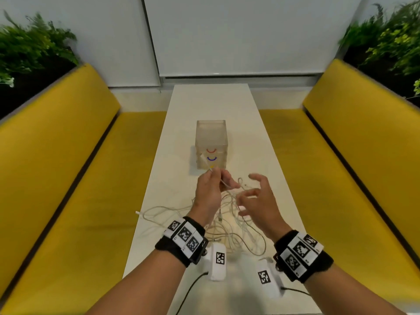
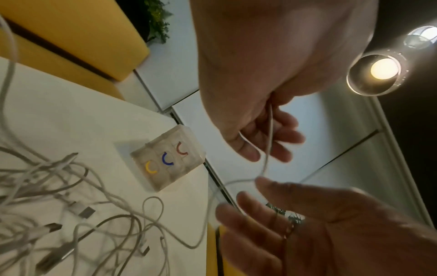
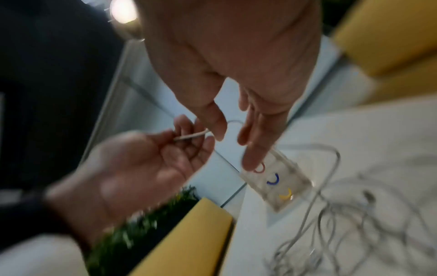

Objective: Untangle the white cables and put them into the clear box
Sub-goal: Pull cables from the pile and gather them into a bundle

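My left hand was up off the table, thumb and fingers pinching one white cable close to its end, the short tail poking up past my fingertips toward the clear box. My right hand hovered just beside it, fingers spread and relaxed, holding nothing. From the left wrist view the held cable ran down between the two hands in a loose loop and on into the pile.

The rest of the white cables lay in a knotted heap on the near end of the table, between my wrists and the box, several plug ends sticking out. The box stood beyond the heap, open at the top, with red, blue and yellow arcs on its near face. I could not tell whether anything lay inside.

Handling, as I judged it: light, limp, smooth-jacketed, so it would slide through a slack pinch and drag neighbours along if yanked. Best hold looked to be at the stiff plug end, the free hand feeding loops apart nearer the knot. Snagging plugs seemed the likely trouble.
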`<state>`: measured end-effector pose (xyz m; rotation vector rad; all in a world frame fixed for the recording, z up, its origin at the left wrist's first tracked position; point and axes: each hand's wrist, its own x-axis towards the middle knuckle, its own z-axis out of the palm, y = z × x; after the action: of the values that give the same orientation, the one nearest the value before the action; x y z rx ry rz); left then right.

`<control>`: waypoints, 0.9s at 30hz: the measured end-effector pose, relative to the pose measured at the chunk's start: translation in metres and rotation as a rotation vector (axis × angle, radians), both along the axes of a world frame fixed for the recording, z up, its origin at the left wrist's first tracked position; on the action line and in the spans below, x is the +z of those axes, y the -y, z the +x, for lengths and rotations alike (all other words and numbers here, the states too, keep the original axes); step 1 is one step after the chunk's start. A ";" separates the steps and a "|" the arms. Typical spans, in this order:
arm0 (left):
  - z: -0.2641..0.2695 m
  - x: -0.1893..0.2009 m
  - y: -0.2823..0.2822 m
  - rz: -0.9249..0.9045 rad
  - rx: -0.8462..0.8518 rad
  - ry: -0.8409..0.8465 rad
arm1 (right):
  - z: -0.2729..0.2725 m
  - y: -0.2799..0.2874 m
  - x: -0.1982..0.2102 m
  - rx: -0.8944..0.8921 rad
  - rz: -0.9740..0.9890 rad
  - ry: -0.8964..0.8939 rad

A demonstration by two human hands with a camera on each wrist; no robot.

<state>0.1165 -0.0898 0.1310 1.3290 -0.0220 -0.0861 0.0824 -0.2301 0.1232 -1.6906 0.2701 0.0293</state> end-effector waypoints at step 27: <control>0.017 0.072 -0.065 0.246 0.212 0.230 | 0.018 0.023 -0.015 0.148 -0.365 0.212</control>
<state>0.1331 -0.0252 0.2031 1.5734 -0.0671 0.2521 0.1004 -0.2530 0.1079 -2.0563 -0.0126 -0.0943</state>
